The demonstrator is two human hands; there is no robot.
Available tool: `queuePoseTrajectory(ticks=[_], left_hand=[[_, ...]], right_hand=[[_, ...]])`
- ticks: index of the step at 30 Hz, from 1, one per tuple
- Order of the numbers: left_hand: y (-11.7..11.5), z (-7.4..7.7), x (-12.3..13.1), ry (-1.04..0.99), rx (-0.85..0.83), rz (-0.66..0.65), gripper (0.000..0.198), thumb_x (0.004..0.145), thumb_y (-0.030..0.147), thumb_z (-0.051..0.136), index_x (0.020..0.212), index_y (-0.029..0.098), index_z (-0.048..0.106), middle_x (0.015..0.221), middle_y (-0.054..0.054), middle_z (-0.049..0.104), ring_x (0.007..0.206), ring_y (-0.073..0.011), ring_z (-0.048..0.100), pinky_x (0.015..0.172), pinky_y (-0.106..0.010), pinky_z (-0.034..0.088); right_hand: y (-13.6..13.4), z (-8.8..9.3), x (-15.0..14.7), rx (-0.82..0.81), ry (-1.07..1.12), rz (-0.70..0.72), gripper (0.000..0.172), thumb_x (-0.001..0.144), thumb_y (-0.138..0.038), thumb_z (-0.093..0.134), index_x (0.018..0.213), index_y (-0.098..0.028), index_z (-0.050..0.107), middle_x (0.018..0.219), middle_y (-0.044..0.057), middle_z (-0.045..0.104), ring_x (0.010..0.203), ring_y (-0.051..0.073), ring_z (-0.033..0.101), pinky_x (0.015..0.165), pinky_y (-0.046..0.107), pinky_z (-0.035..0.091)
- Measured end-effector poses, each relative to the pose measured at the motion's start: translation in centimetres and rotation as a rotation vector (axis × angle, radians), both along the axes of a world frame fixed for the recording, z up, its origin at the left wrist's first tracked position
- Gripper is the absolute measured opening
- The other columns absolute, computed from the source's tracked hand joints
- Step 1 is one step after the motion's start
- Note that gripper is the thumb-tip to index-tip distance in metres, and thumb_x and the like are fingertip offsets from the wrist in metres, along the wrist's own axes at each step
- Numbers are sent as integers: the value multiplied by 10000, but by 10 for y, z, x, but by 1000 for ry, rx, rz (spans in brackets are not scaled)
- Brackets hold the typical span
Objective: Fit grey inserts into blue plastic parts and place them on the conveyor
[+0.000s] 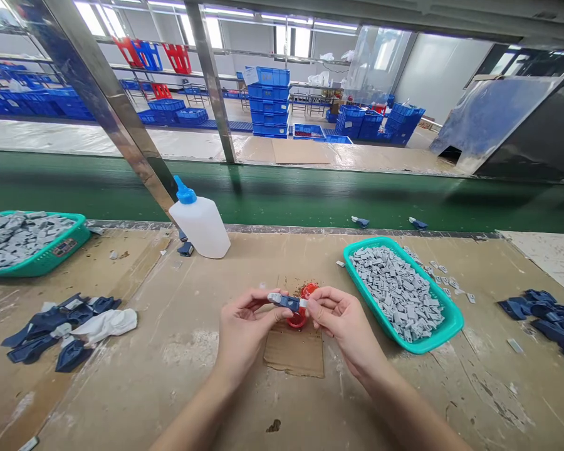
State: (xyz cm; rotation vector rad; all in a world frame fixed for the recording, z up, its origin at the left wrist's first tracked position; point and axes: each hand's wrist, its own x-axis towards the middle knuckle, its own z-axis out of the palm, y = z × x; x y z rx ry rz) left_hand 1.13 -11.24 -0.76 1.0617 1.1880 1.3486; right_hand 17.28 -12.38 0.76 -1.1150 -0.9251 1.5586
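Observation:
My left hand [242, 327] and my right hand [343, 324] meet at the middle of the bench, both pinched on one small part [287, 302]. The part is dark blue with a light grey piece at its left end. Just under it a small red cap-like dish [301, 316] rests on a scrap of cardboard [295, 354]. A teal tray [444, 329] filled with small grey pieces lies right beside my right hand.
A white squeeze bottle [201, 222] with a blue nozzle leans behind the hands. A second teal tray [51, 254] of grey pieces stands far left. Dark blue parts lie in piles at left [51, 326] and at right [548, 313]. A green conveyor belt [310, 194] runs beyond the bench.

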Motion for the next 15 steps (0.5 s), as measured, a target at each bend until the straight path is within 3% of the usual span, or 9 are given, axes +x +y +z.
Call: queuePoseTrajectory(ticks=[7,11,15], left_hand=[[-5,0,3,40,48,-9,163,574,145,800,707,203,726,798,-33,734,764,-214,690,703,-312,591],[-11,4,2,85,121,-1,124,595,154,788,688,226,750,784,-42,735,756,-230,692,675,-324,590],[-11,5,-4,221,246,-75,119,648,151,757,735,233,763,728,-54,736,758,-233,694,685,-317,575]], right_hand=[[3,-8,-3,39,-59,51,307,692,-423,736,754,-154,602,703,21,630,632,125,559,603,237,430],[2,-10,-5,42,-61,86,387,668,-468,739,759,-196,479,604,-51,533,564,108,508,548,220,372],[0,-13,-1,55,-59,175,401,727,-490,686,837,-218,412,582,-92,455,539,90,450,543,208,330]])
